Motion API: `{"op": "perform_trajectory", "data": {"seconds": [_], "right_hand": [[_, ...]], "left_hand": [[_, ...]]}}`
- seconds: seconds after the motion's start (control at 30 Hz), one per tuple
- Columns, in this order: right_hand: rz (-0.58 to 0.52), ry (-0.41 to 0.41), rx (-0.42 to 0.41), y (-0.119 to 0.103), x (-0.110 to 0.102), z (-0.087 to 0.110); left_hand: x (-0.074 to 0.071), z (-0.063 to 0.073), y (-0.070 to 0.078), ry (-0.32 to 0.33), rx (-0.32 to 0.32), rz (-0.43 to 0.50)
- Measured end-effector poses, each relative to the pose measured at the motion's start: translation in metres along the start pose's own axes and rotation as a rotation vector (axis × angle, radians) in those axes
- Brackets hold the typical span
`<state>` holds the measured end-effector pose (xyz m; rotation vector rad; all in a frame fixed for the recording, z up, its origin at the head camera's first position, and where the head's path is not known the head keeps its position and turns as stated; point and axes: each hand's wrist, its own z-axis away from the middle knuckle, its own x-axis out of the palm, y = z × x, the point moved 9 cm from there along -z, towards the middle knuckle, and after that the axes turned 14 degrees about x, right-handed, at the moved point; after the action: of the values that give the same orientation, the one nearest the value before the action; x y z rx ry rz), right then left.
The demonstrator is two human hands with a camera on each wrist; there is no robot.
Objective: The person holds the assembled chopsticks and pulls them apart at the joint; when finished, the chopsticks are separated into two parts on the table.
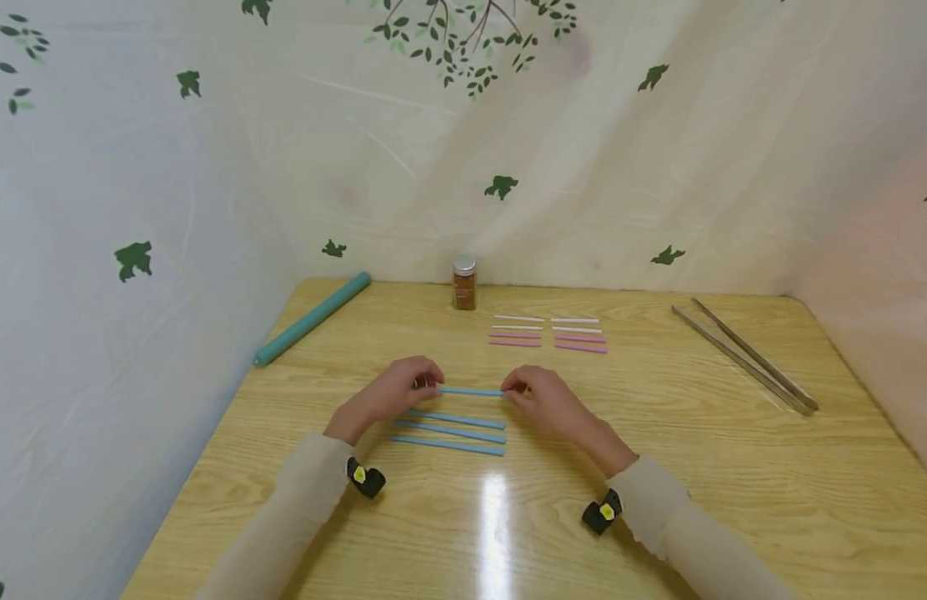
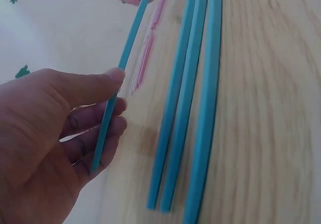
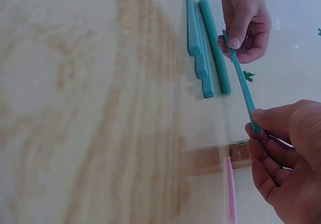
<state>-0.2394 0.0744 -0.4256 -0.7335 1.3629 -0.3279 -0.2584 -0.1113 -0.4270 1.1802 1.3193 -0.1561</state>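
Observation:
Both hands hold one slim blue chopstick (image 1: 471, 392) by its two ends, level above the wooden table. At one end my left hand (image 1: 399, 387) pinches it between thumb and fingers, and the tip lies across the fingers in the left wrist view. The other end is pinched by my right hand (image 1: 546, 402), with thumb and index finger around it in the right wrist view. Three more blue chopsticks (image 1: 463, 432) lie side by side on the table, nearer to me, their left ends close to the left hand.
Behind the hands lie several pink sticks (image 1: 581, 338) and white sticks (image 1: 575, 321) in two groups. A spice jar (image 1: 465, 287) with a silver lid stands at the back. A teal rod (image 1: 313, 320) lies at the left edge, metal tongs (image 1: 749, 358) at the right.

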Motion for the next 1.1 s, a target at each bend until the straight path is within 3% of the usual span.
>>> {"op": "perform_trajectory", "data": {"seconds": [0.33,0.6,1.1], "right_hand": [[-0.026,0.043,-0.054,-0.007,-0.011,-0.001],[0.009,0.052,-0.129,-0.021,-0.003,-0.008],[0.001,0.033,-0.086,-0.023,0.002,-0.013]], "left_hand": [[0.008,-0.021,0.016,-0.027,0.047,-0.068],[0.008,-0.038,0.035,-0.029,0.107,-0.072],[0.012,-0.043,0.038,-0.031,0.111,-0.089]]}}
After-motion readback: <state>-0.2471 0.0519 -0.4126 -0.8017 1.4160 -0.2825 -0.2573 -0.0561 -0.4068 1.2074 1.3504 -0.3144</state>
